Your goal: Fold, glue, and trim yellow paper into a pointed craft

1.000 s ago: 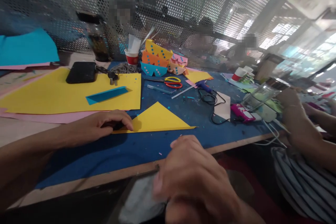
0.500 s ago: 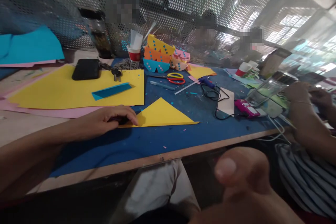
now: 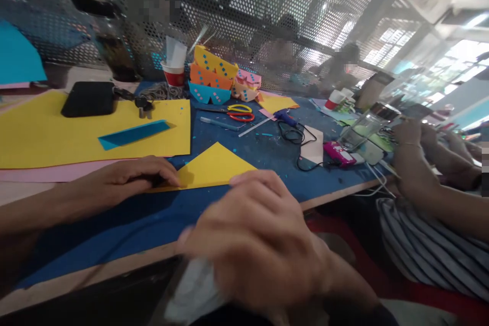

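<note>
Yellow paper (image 3: 216, 163), one, folded to a triangle: flat on the blue desk (image 3: 160, 214), near its front edge, long side toward the person.

Left hand (image 3: 132, 175): laid at the paper's left end; fingers arched, tips on the paper, thumb apart from the forefinger.

Right hand (image 3: 255, 234): blurred, in front of the paper's right part and hiding that corner; fingers bent, whether closed on anything or touching the paper cannot be told.

Left side: large yellow sheet (image 3: 80, 145) over pink paper (image 3: 42, 171); on it a folded blue strip (image 3: 133, 135), a black case (image 3: 88, 99) and keys (image 3: 143, 104).

Behind: scissors (image 3: 240, 108), yellow and red handles; red-and-white cup (image 3: 174, 77); paper cut-outs (image 3: 212, 74) dotted with small squares.

Right side: blue glue gun (image 3: 286, 118), black cord; pink box (image 3: 339, 155); glass jar (image 3: 357, 130), tilted, near a co-worker's arm (image 3: 416, 178).
</note>
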A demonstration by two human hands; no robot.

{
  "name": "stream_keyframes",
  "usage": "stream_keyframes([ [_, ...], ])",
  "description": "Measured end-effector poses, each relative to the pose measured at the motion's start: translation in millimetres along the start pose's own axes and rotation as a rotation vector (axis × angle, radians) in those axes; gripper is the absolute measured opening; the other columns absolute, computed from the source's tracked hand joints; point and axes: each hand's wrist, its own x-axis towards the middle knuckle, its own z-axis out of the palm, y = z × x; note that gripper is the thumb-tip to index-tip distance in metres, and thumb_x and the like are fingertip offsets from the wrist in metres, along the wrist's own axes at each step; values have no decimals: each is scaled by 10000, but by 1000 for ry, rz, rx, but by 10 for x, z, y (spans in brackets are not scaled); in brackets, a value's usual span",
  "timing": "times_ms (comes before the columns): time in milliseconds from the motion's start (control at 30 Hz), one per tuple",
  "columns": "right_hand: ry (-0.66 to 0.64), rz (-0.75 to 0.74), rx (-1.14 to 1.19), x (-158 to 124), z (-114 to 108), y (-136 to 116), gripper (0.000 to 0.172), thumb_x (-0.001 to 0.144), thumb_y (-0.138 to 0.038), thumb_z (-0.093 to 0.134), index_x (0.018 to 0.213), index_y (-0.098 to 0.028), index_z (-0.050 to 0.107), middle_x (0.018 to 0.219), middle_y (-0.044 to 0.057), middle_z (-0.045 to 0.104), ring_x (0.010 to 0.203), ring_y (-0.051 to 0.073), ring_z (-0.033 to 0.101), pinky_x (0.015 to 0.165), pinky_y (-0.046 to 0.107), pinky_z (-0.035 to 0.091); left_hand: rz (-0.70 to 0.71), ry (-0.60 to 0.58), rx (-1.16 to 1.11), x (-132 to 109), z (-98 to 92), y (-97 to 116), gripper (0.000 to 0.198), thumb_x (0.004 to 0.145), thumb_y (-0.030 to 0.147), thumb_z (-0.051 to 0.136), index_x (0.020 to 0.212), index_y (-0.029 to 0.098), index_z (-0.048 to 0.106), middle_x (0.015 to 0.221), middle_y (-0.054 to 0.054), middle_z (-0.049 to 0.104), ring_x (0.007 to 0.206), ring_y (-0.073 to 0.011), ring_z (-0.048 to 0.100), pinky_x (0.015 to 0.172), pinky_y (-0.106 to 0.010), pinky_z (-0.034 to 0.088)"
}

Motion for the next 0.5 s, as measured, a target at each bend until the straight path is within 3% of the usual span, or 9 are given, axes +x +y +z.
stream_keyframes([
  [33,15,-37,-4,64,27,102,237,1188,-568,732,1275,-403,879,1164,6,884,1112,270,810,1122,489,651,10,29,13,8,23,27,321,1164,317,605,1301,251,888,1370,-73,887,1295,-308,790,1148,-399,618],
  [100,36,-79,-74,114,135,374,261,1274,-327,605,1222,-287,857,1138,47,891,1088,243,803,1043,435,629,37,73,54,29,86,109,286,1188,413,645,1269,269,879,1305,-75,886,1232,-288,799,1069,-371,635],
  [267,9,-25,-164,-3,347,946,197,1259,-261,666,1168,-230,838,1165,76,870,1105,246,780,1014,403,608,68,166,96,80,237,316,221,1190,408,673,1146,291,856,1146,-44,866,1070,-238,792,968,-320,609],
  [500,-84,-107,-348,17,273,899,297,1299,-277,572,1187,-207,837,1158,88,864,1086,252,767,970,428,586,189,248,168,75,312,376,212,1205,370,662,1138,303,853,1123,-42,849,1045,-228,782,919,-326,617],
])
